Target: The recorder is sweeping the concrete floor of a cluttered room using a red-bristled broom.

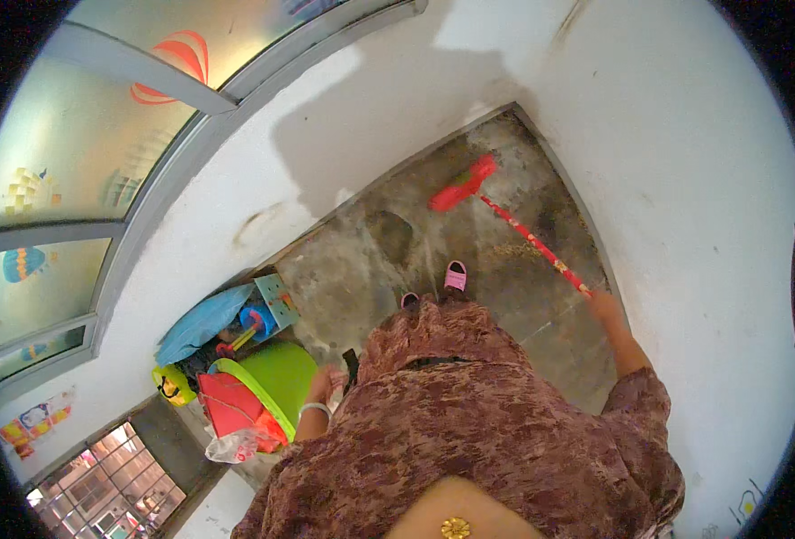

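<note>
A red broom (544,247) with a patterned handle slants across the floor, and my right hand (606,308) is closed around its upper end. Its red bristle head (462,185) lies on the grey concrete near the far corner, slightly smeared by motion. My left hand (324,386) hangs low at my left side, close to a lime-green plastic tub (282,373). A small black object (352,366) shows beside that hand; whether the hand touches it I cannot tell. The left fingers are too small and blurred to read.
White walls meet at the far corner (514,106). Along the left wall are a blue plastic sheet (202,325), a light-blue board (276,304), a red panel (229,402), a yellow-green container (173,384) and a clear bag (233,446). Frosted windows (83,144) stand above. Pink slippers (455,277) are on my feet.
</note>
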Motion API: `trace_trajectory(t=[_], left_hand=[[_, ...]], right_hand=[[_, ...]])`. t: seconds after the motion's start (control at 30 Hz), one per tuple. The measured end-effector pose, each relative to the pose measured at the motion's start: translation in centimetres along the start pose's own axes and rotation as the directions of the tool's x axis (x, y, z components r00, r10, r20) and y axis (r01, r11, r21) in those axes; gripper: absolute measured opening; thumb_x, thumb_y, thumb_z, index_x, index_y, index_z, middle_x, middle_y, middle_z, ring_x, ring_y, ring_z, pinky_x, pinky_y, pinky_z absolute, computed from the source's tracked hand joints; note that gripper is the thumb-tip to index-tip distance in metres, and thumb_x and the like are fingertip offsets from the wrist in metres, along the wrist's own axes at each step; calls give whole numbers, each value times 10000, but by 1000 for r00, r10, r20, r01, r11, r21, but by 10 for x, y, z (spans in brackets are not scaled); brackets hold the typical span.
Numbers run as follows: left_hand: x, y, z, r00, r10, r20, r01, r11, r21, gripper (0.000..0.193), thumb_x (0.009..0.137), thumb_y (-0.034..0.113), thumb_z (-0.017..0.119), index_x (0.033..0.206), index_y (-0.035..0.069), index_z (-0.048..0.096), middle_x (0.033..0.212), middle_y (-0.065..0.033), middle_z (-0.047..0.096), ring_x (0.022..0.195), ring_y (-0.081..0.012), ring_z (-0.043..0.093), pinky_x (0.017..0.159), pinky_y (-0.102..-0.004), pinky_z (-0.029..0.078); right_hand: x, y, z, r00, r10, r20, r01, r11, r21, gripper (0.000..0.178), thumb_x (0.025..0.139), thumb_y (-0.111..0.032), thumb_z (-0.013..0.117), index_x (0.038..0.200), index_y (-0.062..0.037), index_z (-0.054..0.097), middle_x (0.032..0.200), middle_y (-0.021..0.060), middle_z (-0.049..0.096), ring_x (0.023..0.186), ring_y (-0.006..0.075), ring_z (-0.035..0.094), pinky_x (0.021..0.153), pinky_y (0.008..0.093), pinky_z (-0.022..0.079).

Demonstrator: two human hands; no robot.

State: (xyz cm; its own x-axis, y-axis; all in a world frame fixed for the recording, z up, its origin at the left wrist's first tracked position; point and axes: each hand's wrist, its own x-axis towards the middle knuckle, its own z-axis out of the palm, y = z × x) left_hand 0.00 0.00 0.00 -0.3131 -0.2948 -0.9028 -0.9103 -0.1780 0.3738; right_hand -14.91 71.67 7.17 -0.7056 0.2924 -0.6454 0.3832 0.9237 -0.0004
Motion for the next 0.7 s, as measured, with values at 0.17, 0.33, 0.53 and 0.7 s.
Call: trace_trajectory(t=[0.17,0.33,0.53,0.7], left_hand=[[59,-50,-40,927,54,371,36,972,-231,314,875,271,501,1110,65,464,914,-108,618,731,-216,600,623,-320,500],[25,2,4,987,-25,156,49,988,-149,294,881,274,508,1078,58,480,919,-110,617,736,-207,597,635,-323,499],[11,-44,9,980,153,125,-132,977,-166,306,871,296,533,1055,51,542,926,-103,618,708,-195,570,656,-306,474],[29,-15,89,901,342,266,-353,935,-5,281,885,300,514,981,52,604,928,-119,615,664,-178,525,618,-299,440]], right_hand=[[-41,-43,-16,993,-121,4,120,991,66,462,867,-454,441,897,-35,632,846,225,604,819,398,575,704,471,438],[-46,-83,-33,989,-119,-90,128,987,95,455,874,-442,429,893,-30,622,839,217,610,817,402,574,701,481,434],[-15,-75,-32,921,-322,-220,341,939,51,483,874,-459,429,862,-12,613,845,213,614,806,407,575,692,484,439],[-29,-78,-26,928,-350,-127,355,935,21,479,866,-465,441,844,-26,631,831,193,628,788,384,595,688,478,460]])
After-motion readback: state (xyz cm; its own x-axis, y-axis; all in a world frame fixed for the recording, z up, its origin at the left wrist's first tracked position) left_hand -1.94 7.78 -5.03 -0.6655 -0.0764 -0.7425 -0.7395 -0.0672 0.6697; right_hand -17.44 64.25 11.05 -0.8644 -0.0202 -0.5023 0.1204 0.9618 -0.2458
